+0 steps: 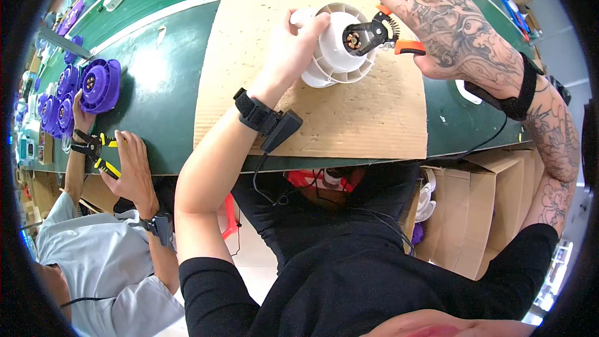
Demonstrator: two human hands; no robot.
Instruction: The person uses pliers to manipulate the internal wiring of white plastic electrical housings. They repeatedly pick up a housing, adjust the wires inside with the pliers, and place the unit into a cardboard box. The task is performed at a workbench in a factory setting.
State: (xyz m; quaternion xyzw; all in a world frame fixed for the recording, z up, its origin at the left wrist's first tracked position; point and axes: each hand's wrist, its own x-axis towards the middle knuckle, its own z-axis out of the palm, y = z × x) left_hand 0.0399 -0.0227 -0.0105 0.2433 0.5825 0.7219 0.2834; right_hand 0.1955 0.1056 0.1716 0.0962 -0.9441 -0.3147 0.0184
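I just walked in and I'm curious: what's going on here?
A person's left hand holds a round, ribbed white plastic housing over a tan cardboard sheet. Their right hand holds a black plier-like tool with orange handles, its tip at the copper-coloured ring in the housing's middle. To the left, a co-worker's hand holds a similar black-and-yellow tool beside round purple plastic housings.

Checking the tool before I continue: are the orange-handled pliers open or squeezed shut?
Open: the orange-handled pliers have their orange grips spread well apart at the right hand, one higher in the picture.
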